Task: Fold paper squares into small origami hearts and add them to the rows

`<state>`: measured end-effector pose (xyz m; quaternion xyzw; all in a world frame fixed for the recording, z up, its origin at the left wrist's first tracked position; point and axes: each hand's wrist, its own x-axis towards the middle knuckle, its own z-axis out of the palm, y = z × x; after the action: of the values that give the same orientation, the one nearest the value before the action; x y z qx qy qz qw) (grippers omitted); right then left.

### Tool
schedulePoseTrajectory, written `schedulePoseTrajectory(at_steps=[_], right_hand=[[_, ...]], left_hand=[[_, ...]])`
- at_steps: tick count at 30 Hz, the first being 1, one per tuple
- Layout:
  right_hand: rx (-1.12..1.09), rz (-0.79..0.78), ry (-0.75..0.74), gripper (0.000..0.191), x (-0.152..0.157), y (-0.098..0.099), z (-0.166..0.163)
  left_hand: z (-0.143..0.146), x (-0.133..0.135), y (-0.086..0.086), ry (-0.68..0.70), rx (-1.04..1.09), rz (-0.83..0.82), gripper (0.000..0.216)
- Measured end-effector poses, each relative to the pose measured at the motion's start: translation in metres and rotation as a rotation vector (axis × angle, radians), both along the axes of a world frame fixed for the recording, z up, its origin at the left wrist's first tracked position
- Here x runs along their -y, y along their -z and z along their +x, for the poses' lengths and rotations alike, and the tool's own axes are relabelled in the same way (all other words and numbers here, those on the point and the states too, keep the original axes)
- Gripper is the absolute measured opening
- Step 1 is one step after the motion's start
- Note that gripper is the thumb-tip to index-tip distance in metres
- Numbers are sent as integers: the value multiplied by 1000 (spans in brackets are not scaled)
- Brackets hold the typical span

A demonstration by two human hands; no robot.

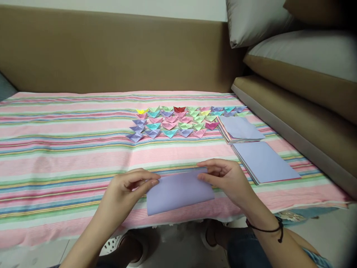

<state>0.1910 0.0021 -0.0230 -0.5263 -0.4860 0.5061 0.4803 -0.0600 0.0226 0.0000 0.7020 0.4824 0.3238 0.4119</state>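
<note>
- Bottom of the frame: two forearms reach in, with a black band on the right wrist.
- The left hand has its fingers curled, pinching the left top corner of the lilac sheet.
- The right hand pinches the right top edge between thumb and fingers.
- The sheet lies flat on the striped cloth, low and centre between the hands. It looks folded in half, so this is an early fold.
- Done so far: rows of small folded boats in many colours, centre frame.
- Left to do: two stacks of flat paper right of centre, the far stack touching the boats and the near stack just beside the right hand. By my reading there is plenty to go.
- Behind it all is a brown sofa.
</note>
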Motion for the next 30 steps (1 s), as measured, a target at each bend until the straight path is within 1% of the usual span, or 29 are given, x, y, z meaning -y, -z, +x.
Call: schedulePoseTrajectory(at_steps=[8, 14, 18, 24, 30], right_hand=[[-36, -68, 12, 33, -1, -3, 0], [-56, -16, 6, 26, -1, -2, -1], [-43, -20, -5, 20, 0, 0, -1], [-33, -12, 39, 22, 0, 4, 2], [28, 26, 46, 23, 0, 4, 2]], left_hand=[[-1, 0, 3, -53, -16, 2, 11], [0, 0, 1, -83, -17, -9, 12], [2, 2, 0, -98, -5, -36, 14], [1, 4, 0, -158, 20, -122, 22], [1, 5, -2, -132, 104, -73, 12]])
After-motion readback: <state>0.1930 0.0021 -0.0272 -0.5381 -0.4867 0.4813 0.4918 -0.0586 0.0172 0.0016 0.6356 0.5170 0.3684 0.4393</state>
